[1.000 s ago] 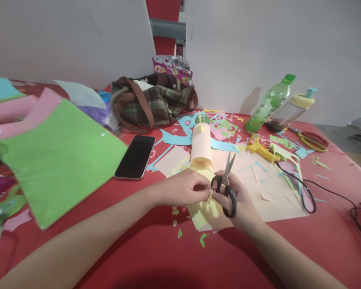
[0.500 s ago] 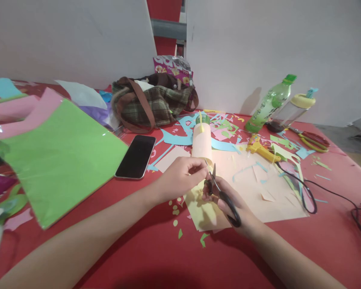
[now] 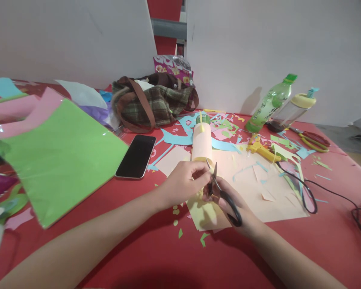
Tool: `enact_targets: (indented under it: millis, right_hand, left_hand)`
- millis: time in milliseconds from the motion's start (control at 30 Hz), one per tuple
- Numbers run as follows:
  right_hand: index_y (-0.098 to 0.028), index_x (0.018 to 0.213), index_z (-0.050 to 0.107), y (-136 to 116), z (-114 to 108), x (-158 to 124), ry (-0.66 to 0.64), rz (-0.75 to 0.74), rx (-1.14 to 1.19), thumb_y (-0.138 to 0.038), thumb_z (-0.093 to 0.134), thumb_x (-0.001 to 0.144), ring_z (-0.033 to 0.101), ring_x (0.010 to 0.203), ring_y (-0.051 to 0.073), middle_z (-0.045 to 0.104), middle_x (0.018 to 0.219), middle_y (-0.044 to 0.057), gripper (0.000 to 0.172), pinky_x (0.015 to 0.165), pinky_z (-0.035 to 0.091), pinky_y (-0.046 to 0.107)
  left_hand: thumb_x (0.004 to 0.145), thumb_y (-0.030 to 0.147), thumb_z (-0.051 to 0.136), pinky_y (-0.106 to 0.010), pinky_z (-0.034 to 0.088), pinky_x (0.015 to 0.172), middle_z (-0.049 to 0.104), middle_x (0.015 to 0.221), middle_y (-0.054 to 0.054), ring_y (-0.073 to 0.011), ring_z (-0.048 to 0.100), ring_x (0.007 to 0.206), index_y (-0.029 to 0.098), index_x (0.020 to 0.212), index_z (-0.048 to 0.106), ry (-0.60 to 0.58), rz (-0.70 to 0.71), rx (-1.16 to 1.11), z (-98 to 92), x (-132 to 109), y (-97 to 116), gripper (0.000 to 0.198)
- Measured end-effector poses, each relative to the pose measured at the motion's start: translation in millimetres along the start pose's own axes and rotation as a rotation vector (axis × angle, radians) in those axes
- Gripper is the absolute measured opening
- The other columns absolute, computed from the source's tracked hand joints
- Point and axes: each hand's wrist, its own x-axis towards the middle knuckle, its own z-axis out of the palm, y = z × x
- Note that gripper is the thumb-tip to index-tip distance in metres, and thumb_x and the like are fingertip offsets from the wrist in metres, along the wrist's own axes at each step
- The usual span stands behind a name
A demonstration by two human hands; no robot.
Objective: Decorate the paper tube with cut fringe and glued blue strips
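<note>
In the middle of the head view, my right hand [image 3: 242, 208] grips scissors with black handles [image 3: 232, 208]. Their blades are apart and point away from me, up toward the fingertips of my left hand. My left hand [image 3: 186, 180] is closed in a pinch beside the blades; whatever it pinches is too small to name. Just beyond both hands lies a pale peach paper-wrapped cylinder [image 3: 202, 144], with a yellow strip [image 3: 201, 120] and a green end. Yellow paper [image 3: 201, 214] and a large cream sheet [image 3: 284, 200] lie beneath the hands.
A phone [image 3: 136, 156] and a green paper pack [image 3: 66, 160] lie left. Behind stands a plaid bag [image 3: 165, 102]. On the right are a yellow glue gun [image 3: 263, 148] with its cord, a green bottle [image 3: 270, 104], a tumbler [image 3: 293, 110] and red-handled pliers [image 3: 315, 140]. Paper scraps are scattered around.
My left hand has shifted slightly right and toward me, nearer the scissors. The scissor blades look a little differently angled. My right hand has barely moved.
</note>
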Motion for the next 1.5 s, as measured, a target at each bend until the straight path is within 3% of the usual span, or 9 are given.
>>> enact_targets:
  millis: [600, 1133, 1500]
  right_hand:
    - [-0.023, 0.102, 0.044, -4, 2, 0, 0.02, 0.005, -0.044, -0.045, 0.051, 0.072, 0.043, 0.07, 0.014, 0.044, 0.077, 0.002, 0.038, 0.065, 0.037, 0.028]
    - [-0.021, 0.1, 0.045, -6, 2, 1, -0.005, 0.031, -0.032, -0.042, 0.054, 0.071, 0.043, 0.062, 0.011, 0.045, 0.073, 0.001, 0.038, 0.06, 0.039, 0.027]
    - [-0.021, 0.096, 0.048, -6, 3, 1, 0.015, 0.08, -0.005, -0.04, 0.059, 0.067, 0.044, 0.055, 0.009, 0.047, 0.072, 0.0, 0.037, 0.054, 0.037, 0.025]
  left_hand:
    - [0.078, 0.022, 0.037, -0.017, 0.036, 0.053, 0.05, 0.056, 0.004, -0.0068, 0.048, 0.055, 0.015, 0.058, 0.045, 0.025, 0.014, -0.052, 1.9, -2, -1, 0.022]
    - [0.075, 0.021, 0.04, -0.016, 0.035, 0.053, 0.054, 0.061, 0.003, -0.0069, 0.046, 0.056, 0.013, 0.066, 0.056, -0.069, 0.001, -0.003, -13.2, 0, 7, 0.02]
    - [0.075, 0.025, 0.04, -0.017, 0.03, 0.046, 0.044, 0.053, 0.004, -0.0068, 0.04, 0.05, 0.014, 0.062, 0.053, -0.111, -0.068, 0.048, -18.3, 0, 5, 0.022]
